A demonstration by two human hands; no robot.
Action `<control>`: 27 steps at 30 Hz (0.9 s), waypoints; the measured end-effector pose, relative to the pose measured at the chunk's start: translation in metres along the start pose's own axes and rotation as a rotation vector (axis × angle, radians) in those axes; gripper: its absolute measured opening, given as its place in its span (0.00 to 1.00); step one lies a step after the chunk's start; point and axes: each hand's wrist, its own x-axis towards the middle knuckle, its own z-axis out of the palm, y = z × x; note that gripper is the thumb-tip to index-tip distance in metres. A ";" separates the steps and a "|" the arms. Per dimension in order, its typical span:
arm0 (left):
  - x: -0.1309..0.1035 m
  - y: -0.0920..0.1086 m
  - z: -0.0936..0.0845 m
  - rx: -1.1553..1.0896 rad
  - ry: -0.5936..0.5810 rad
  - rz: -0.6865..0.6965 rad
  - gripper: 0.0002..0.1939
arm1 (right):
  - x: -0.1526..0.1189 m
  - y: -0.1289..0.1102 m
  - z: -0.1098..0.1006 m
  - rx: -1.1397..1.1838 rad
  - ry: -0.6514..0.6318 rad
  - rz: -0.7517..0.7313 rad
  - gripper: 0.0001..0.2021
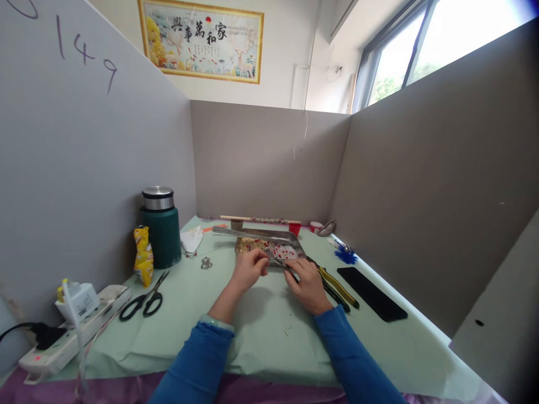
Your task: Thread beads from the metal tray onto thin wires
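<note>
My left hand (248,267) is closed in a pinch just in front of the metal tray (300,245); what sits between its fingertips is too small to make out. My right hand (308,283) is wrapped round a slim metal tool (278,262), possibly tweezers, whose tip points at the left fingertips. Gold, red and clear beads (284,251) lie in the tray behind both hands. Across the tray's back left rim rests a bundle of thin wires (227,230). Yellow-and-black handled pliers (340,287) lie right beside my right hand.
Scissors (147,300), a green flask (162,238), a yellow packet (144,257) and a power strip (107,306) stand or lie at left. At right are a black strip (373,293) and a blue tuft (346,255). A beaded stick (236,217) lies at the back; grey partitions surround the table.
</note>
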 end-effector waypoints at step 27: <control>0.001 0.000 0.003 -0.081 -0.040 -0.104 0.03 | 0.002 -0.004 -0.002 -0.122 -0.011 -0.082 0.09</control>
